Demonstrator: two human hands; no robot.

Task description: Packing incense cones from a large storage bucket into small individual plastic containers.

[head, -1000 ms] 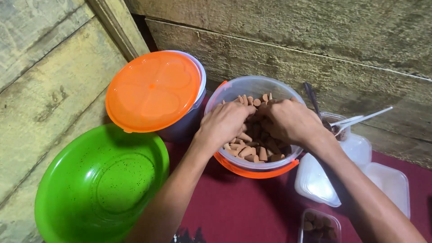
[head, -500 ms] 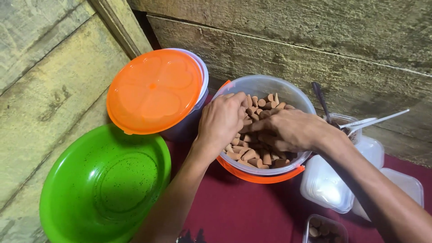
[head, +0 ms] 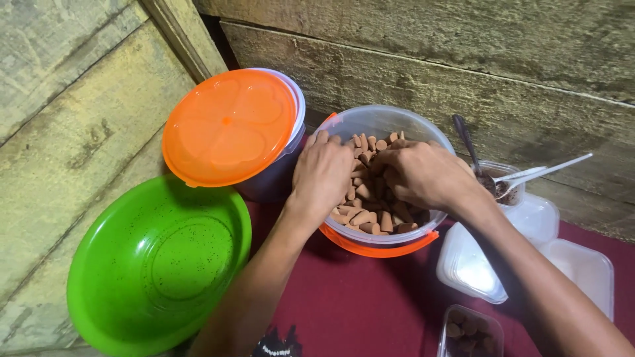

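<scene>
Head view: hands [head: 370, 175] inside bucket rim [head: 390, 114]

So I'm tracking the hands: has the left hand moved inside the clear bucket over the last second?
Yes, slightly. The left hand has slid from the brown cones' middle toward the clear bucket's left rim, nearer the orange lid.

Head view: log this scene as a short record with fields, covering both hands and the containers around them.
left hand: inside the clear tub, fingers down among the brown cones
right hand: in the same tub, fingers curled over the cones
tub's left: container with orange lid, closed
front left: green bowl, speckled inside
tub's right: small cup with spoons, clear plastic boxes
surface: dark red cloth
</scene>
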